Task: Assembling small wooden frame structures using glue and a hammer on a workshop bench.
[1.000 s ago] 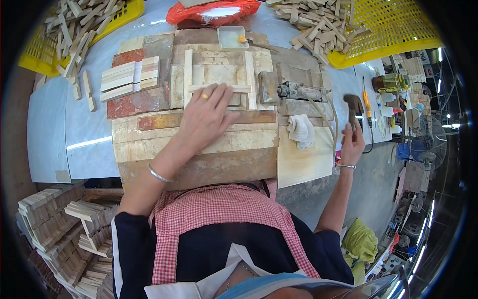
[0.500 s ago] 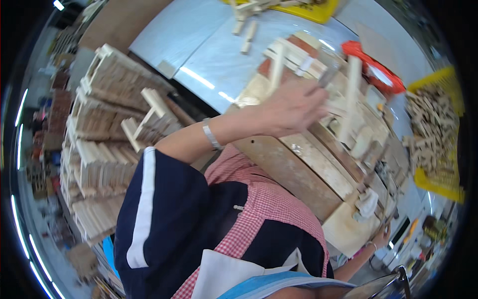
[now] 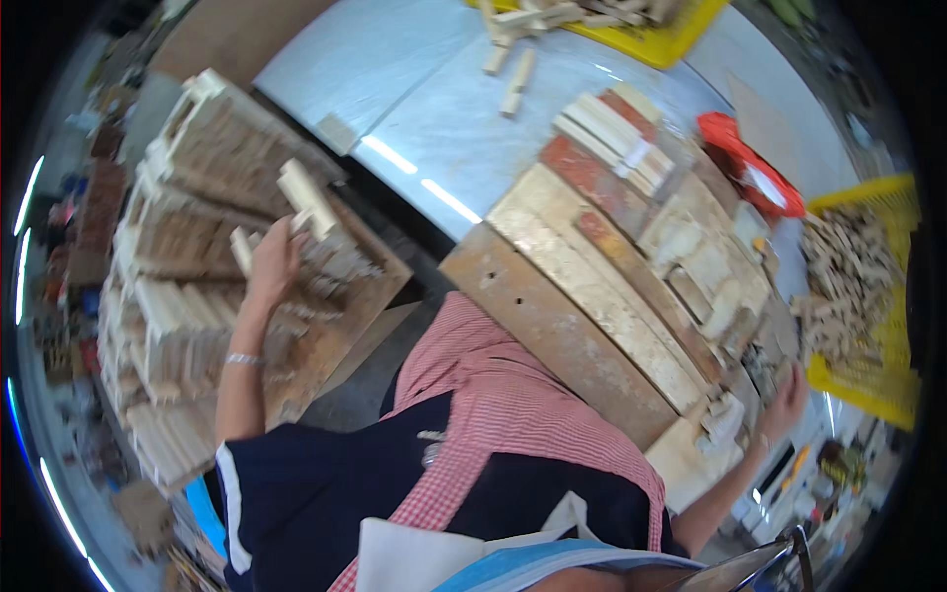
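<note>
My left hand [image 3: 276,259] is closed around the crossbar of an H-shaped wooden frame [image 3: 308,200] at the stack on the left. The fingers hide much of the crossbar. Under and beside it stand pale, similar wooden frames [image 3: 212,128], piled in several rows. On the far right, my right hand [image 3: 786,403] is beside the small clutter at the end of the work board [image 3: 582,266]. Blur hides its fingers, and I cannot see whether it holds anything.
A yellow basket [image 3: 858,400] of small wooden pieces stands at the right, another yellow tray [image 3: 676,44] at the far edge. A red packet [image 3: 745,163] and bundled wooden strips [image 3: 607,133] lie on the table. The stack rests on a brown board [image 3: 370,281].
My left hand has swung from above the work board, where it held a wooden frame, left to the stack. My right hand has moved up toward the board's right end.
</note>
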Demonstrator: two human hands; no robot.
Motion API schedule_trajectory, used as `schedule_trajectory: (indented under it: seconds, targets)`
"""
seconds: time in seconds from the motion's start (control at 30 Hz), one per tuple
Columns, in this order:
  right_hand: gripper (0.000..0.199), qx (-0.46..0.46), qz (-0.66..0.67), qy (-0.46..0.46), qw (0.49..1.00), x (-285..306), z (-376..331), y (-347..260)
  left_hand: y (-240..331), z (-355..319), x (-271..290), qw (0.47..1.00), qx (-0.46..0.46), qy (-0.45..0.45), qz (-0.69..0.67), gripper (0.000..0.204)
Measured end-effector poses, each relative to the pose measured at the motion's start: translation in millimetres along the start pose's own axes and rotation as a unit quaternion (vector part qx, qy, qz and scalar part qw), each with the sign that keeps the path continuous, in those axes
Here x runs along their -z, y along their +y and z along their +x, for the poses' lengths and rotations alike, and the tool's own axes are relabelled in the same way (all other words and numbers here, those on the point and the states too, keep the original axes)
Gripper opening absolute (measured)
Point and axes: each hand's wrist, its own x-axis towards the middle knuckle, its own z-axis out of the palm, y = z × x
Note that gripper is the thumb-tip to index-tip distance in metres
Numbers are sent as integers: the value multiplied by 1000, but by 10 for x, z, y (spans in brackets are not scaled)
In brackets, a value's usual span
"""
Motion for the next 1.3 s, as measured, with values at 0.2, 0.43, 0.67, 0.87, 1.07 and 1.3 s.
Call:
schedule_trajectory:
  seconds: [0.2,0.43,0.67,0.87,1.07,1.3]
  targets:
    - [22,182,252,-81,947,-1227,784,-2414,-130,-75,109,999,-10,-32,-16,17]
    - [21,384,68,-70,918,-2050,925,-3497,-75,22,128,998,-12,-55,-2,24]
    - [24,405,64,-13,912,-1964,897,-3480,239,106,276,999,-37,37,-12,36]
    - [46,0,376,-169,911,-1539,1326,-2392,1230,333,182,977,-192,30,-93,34]
    - [55,-114,405,-283,862,-1851,1293,-1841,2014,567,-305,929,-324,-57,-168,37]
    - [50,-185,365,-312,858,-1706,1357,-1878,3019,654,-817,852,-456,-59,-251,41]
